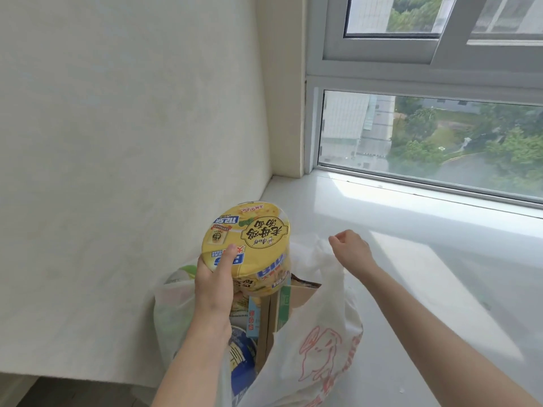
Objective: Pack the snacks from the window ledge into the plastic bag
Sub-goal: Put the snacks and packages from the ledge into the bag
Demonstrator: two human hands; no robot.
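Note:
My left hand (213, 280) grips a yellow instant-noodle cup (252, 245) by its side and holds it over the mouth of a white plastic bag (317, 324). The bag stands on the window ledge (411, 259) against the wall and has red print on its front. My right hand (351, 251) pinches the bag's far rim and holds it up. Inside the bag I see a cardboard box (282, 306) on end and a blue-lidded cup (242, 359) lower down.
A cream wall (117, 142) runs along the left, close to the bag. The window frame (382, 71) and glass close off the far side of the white ledge. A dark floor strip shows at the bottom left.

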